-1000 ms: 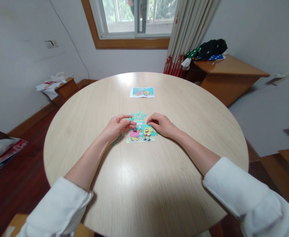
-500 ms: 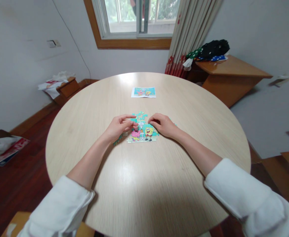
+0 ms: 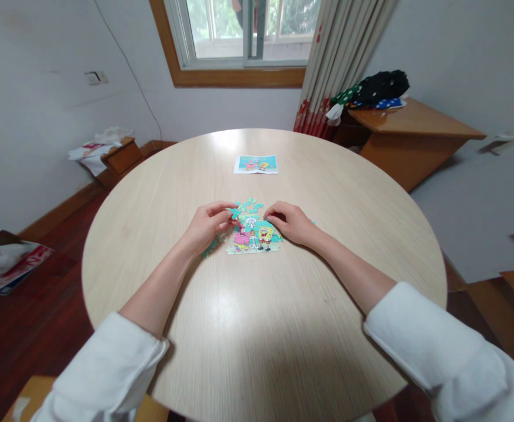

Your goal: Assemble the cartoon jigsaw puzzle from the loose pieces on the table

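A partly joined jigsaw puzzle (image 3: 252, 234) with cartoon figures lies flat on the round table (image 3: 257, 328). Over its upper left edge is my left hand (image 3: 210, 225), pinching a small teal puzzle piece (image 3: 235, 215) between thumb and fingers. My right hand (image 3: 289, 221) rests at the puzzle's upper right, fingers curled with the tips down on its edge. Whatever lies under those fingertips is hidden. Loose teal pieces (image 3: 252, 205) lie just beyond the puzzle, and more pieces (image 3: 210, 249) are partly covered by my left hand.
Farther back on the table lies a printed picture sheet (image 3: 255, 164) with the same cartoon figures. A wooden cabinet (image 3: 410, 126) with cloths piled on it stands at the back right. Behind the table are a window (image 3: 248, 35) and a curtain (image 3: 336, 64).
My left hand has drawn slightly back to the left, uncovering more of the puzzle's pink figure. A teal piece now shows at its fingertips. My right hand has stayed in place.
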The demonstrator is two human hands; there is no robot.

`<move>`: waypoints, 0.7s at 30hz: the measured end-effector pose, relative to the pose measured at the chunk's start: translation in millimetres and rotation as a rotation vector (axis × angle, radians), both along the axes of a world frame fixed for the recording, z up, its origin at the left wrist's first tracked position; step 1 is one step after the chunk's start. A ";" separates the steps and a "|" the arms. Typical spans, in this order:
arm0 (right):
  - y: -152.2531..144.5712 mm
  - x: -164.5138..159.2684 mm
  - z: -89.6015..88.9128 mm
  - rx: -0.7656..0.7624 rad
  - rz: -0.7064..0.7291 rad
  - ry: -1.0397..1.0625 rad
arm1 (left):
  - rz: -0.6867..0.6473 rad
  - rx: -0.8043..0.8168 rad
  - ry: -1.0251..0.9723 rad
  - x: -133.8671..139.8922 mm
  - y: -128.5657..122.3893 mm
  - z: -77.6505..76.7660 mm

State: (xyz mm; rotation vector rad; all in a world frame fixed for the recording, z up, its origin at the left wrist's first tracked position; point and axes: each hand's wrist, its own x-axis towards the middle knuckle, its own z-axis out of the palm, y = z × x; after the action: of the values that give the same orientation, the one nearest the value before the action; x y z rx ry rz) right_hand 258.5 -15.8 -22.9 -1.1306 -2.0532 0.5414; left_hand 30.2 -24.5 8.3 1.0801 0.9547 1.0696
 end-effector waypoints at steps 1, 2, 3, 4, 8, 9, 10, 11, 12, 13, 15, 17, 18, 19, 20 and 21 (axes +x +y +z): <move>0.0 0.1 -0.2 -0.001 -0.001 0.001 | -0.001 -0.006 -0.008 -0.4 0.6 -0.4; -0.1 0.2 -0.5 -0.002 0.000 0.001 | -0.003 -0.013 -0.014 -0.8 1.0 -0.5; -0.1 0.2 -0.6 -0.003 0.000 0.001 | -0.007 -0.021 -0.019 -0.9 1.2 -0.5; -0.2 0.3 -0.7 -0.003 -0.001 0.002 | -0.009 -0.030 -0.021 -1.0 1.3 -0.3; -0.7 0.2 -0.3 -0.002 -0.003 0.007 | -0.008 -0.043 -0.017 -0.4 0.7 1.3; -0.8 0.1 -0.1 -0.002 -0.004 0.007 | -0.006 -0.043 -0.016 -0.2 0.5 1.7; -0.8 0.0 0.0 -0.003 -0.005 0.005 | -0.006 -0.040 -0.014 -0.2 0.3 2.1; -0.7 0.0 0.1 -0.005 -0.005 0.004 | -0.008 -0.037 -0.011 -0.2 0.0 2.5; -0.7 0.1 0.1 -0.007 -0.005 0.002 | -0.012 -0.034 -0.007 -0.4 -0.3 2.9; -0.5 0.1 0.0 -0.009 -0.006 0.002 | -0.017 -0.031 -0.002 -0.6 -0.5 3.2; -0.4 0.3 -0.2 -0.008 -0.007 0.005 | -0.026 -0.032 0.006 -1.1 -0.8 3.5; -0.6 0.4 -0.2 -0.002 -0.009 0.008 | -0.026 -0.037 0.006 -1.6 -0.5 3.2; -0.7 0.4 -0.2 0.000 -0.010 0.009 | -0.025 -0.039 0.004 -1.9 -0.2 2.8; -0.8 0.3 -0.1 0.001 -0.012 0.010 | -0.023 -0.040 0.001 -2.1 0.1 2.4; -0.9 0.2 0.0 0.001 -0.012 0.011 | -0.023 -0.040 -0.003 -2.2 0.5 2.0; -1.0 0.1 0.0 0.000 -0.011 0.011 | -0.025 -0.039 -0.006 -2.4 0.7 1.7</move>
State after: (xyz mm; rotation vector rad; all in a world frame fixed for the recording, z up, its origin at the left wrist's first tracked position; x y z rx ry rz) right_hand 258.6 -16.8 -22.9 -1.1358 -2.0361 0.5413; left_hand 27.8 -23.8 10.0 1.0537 0.9520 1.0292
